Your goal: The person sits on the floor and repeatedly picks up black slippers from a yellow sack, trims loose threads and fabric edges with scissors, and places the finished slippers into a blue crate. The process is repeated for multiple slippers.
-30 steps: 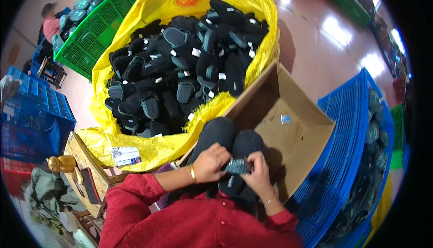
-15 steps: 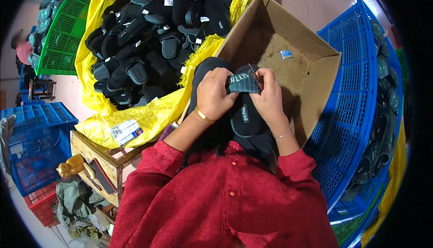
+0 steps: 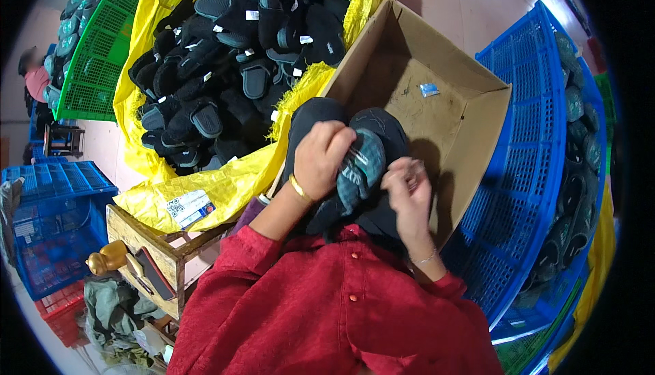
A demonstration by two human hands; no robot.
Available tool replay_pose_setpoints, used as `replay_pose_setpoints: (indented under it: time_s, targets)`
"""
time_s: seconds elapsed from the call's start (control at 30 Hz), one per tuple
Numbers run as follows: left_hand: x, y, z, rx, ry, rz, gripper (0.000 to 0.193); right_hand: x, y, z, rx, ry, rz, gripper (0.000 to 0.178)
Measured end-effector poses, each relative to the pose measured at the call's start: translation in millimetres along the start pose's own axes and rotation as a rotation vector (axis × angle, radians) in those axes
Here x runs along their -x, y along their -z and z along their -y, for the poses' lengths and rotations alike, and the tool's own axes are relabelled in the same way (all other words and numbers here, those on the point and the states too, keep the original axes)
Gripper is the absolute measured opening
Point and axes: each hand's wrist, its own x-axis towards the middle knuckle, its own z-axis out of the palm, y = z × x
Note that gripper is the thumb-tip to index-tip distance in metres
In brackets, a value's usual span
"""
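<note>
Over my lap, my left hand (image 3: 321, 160) is closed on the edge of a slipper (image 3: 361, 167) with a dark teal striped upper and pale lettering. The slipper is tilted, and its black lower end points toward my shirt. Just right of it is my right hand (image 3: 408, 194), apart from the slipper, its fingers curled together and slightly blurred. Whatever those fingers hold, if anything, I cannot make out. My dark-trousered knees lie beneath both hands.
Ahead on the left, a yellow woven sack (image 3: 153, 143) is heaped with black slippers (image 3: 256, 78). An open cardboard box (image 3: 488, 112) holds a small blue packet (image 3: 428, 90). Blue crates (image 3: 505, 170) of slippers stand right. A wooden drawer (image 3: 147, 259) and green crate (image 3: 102, 48) are left.
The slipper has turned so its upper faces up and its end dips toward me. My right hand has left it and moved down, while my left hand keeps hold.
</note>
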Motion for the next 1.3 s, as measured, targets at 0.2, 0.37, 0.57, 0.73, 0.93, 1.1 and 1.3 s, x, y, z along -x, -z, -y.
replay_pose_setpoints:
  time_s: [0.2,0.37,0.57,0.73,0.93,1.1,1.3]
  targets:
    - [20,-3,-27,-0.016,-0.070,0.022,0.021,-16,-9,17,0.770,0.181,-0.004,0.036]
    - [28,6,-34,0.027,-0.167,0.045,0.022,-22,1,2,0.704,0.110,-0.053,0.039]
    - [66,49,-28,0.019,-0.191,0.137,0.023,-11,17,-6,0.508,-0.003,-0.211,0.029]
    - [76,47,-47,0.084,-0.125,0.508,0.034,-12,31,6,0.464,-0.047,-0.057,0.027]
    - [61,-8,-43,0.234,-0.155,0.619,0.047,-15,20,8,0.669,0.058,-0.069,0.035]
    - [37,-25,-48,0.255,-0.090,0.573,0.049,-18,23,-8,0.585,0.112,-0.130,0.038]
    - [13,-34,-52,0.283,-0.081,0.486,0.043,-21,32,-13,0.614,0.058,-0.180,0.048]
